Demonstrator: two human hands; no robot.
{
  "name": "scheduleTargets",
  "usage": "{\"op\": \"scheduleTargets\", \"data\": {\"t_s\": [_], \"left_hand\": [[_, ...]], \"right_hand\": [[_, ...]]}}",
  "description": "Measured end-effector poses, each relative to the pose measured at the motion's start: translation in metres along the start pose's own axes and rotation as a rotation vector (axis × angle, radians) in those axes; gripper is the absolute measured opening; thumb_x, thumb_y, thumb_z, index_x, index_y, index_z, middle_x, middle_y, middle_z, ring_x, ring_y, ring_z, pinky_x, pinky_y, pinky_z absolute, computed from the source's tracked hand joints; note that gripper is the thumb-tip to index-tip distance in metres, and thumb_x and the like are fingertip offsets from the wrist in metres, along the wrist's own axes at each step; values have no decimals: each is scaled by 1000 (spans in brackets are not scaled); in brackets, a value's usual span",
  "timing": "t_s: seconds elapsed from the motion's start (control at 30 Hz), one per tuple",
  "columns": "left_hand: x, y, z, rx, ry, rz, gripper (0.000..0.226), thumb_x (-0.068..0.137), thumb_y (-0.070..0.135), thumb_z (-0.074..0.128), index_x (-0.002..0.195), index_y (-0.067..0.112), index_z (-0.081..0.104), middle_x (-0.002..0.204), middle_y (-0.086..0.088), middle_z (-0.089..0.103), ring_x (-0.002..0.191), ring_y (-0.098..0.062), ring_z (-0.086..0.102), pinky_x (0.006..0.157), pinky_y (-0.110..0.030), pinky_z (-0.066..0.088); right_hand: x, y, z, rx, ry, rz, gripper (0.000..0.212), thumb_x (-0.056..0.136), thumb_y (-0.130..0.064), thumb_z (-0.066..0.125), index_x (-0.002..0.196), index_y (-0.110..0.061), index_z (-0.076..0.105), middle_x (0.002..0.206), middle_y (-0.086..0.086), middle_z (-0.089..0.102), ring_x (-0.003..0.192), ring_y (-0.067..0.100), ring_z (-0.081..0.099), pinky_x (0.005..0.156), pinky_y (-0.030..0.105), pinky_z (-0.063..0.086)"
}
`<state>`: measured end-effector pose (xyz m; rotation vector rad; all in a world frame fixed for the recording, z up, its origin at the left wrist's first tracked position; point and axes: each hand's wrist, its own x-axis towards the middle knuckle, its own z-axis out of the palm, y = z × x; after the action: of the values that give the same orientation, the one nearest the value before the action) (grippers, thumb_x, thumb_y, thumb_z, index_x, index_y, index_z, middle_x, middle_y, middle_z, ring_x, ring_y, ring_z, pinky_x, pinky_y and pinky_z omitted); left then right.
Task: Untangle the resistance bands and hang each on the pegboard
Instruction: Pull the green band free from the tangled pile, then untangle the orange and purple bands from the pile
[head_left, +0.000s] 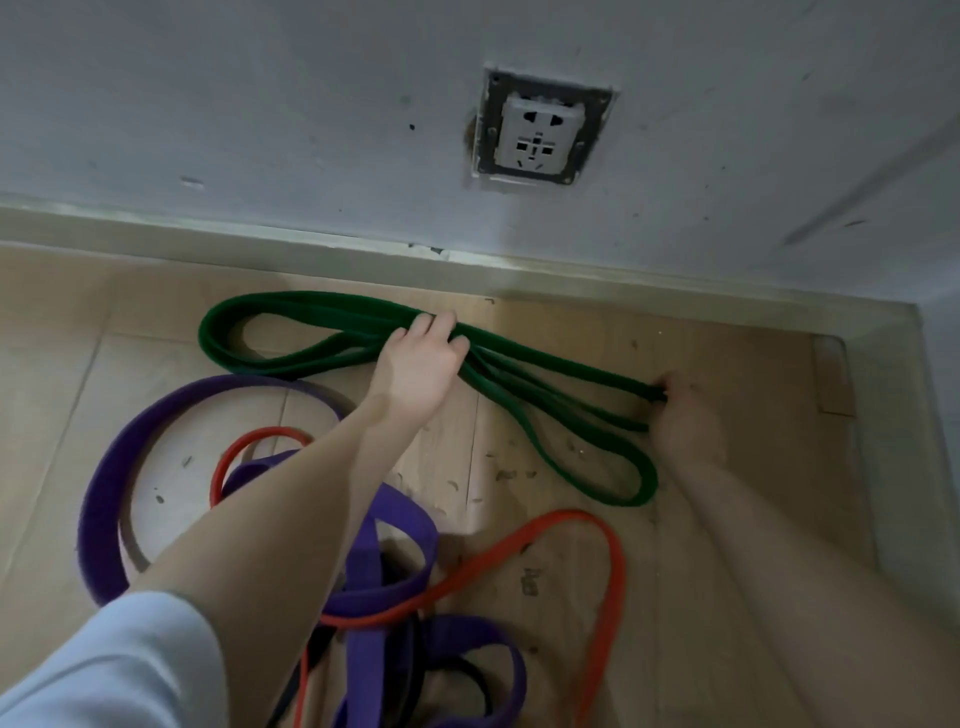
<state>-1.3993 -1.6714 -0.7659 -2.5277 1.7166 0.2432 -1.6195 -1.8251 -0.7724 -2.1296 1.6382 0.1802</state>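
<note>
Head view: left hand (423, 358) is curled over the gathered middle of the green band (332, 332); right hand (680, 410) grips its right end. Band's long axis runs left-right along the wall, ahead of both hands (purple band (104, 499) and red band (613, 571) lie tangled nearer, untouched). Pegboard not seen.

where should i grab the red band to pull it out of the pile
Take the red band on its big free loop at the right, coming from the right side. There it lies alone on the floor; toward the middle the purple band crosses over it.
</note>
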Motion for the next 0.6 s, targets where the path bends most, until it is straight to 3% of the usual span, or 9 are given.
{"op": "scheduleTargets", "data": {"t_s": [0.13, 0.2, 0.27, 0.3, 0.37, 0.47, 0.53, 0.6], "left_hand": [[-1, -2, 1, -64, 23, -106, 33, 90, 1, 46, 122, 5, 47, 131, -15, 39, 115, -30, 40, 81, -35, 40], [-1, -1, 5, -148, 19, -138, 37, 90, 0, 45, 127, 3, 44, 138, -17, 35, 122, -32, 36, 91, -36, 39], [-8, -2, 8, -241, 23, -110, 46, 89, -1, 48, 134, 2, 40, 146, -20, 29, 134, -35, 29, 107, -40, 29], [-16, -4, 8, -283, 46, -78, 48, 87, -2, 49, 134, 0, 41, 146, -23, 31, 134, -38, 30, 110, -43, 27], [-42, -7, 6, -328, 113, -25, 45, 81, -2, 52, 126, -1, 49, 137, -28, 43, 125, -45, 42, 105, -50, 35], [-98, -11, 4, -303, -14, -45, 36, 90, 9, 46, 126, 4, 49, 146, -17, 35, 133, -37, 30, 107, -46, 29], [-136, -14, 7, -270, -77, -57, 35, 95, 17, 42, 129, 11, 50, 148, -10, 32, 137, -30, 26, 108, -42, 25], [-169, -13, 6, -276, -134, -80, 35, 99, 26, 37, 130, 16, 51, 145, -7, 39, 133, -27, 32, 107, -38, 26]], "right_hand": [[10, 12, -4, -19, 47, -21, 31, 96, -4, 33, 119, -8, 54, 116, 18, 57, 92, 29, 56, 72, 31, 44], [6, 12, -1, -13, -5, 3, 29, 98, -12, 34, 121, -8, 51, 118, 18, 56, 91, 27, 53, 74, 33, 44], [-6, 4, -4, -14, 53, -15, 37, 98, -28, 38, 129, -8, 45, 127, 19, 51, 105, 32, 51, 86, 42, 46], [-17, -2, -6, -39, 133, -102, 42, 97, -31, 41, 131, -7, 43, 130, 19, 48, 112, 34, 48, 90, 45, 45], [-48, -18, -6, -43, 196, -470, 35, 94, -25, 49, 122, -4, 53, 123, 18, 53, 110, 36, 51, 91, 44, 45], [-107, -30, 13, -131, -134, -1001, 30, 91, -29, 50, 110, -9, 63, 116, 12, 60, 108, 32, 56, 91, 43, 46], [-144, -32, 36, -254, -355, -1090, 47, 92, -43, 45, 129, -13, 53, 134, 9, 52, 124, 29, 47, 104, 41, 35], [-173, -35, 57, -314, -431, -1015, 61, 93, -47, 44, 143, -15, 32, 145, 7, 40, 135, 24, 34, 111, 34, 22]]}}
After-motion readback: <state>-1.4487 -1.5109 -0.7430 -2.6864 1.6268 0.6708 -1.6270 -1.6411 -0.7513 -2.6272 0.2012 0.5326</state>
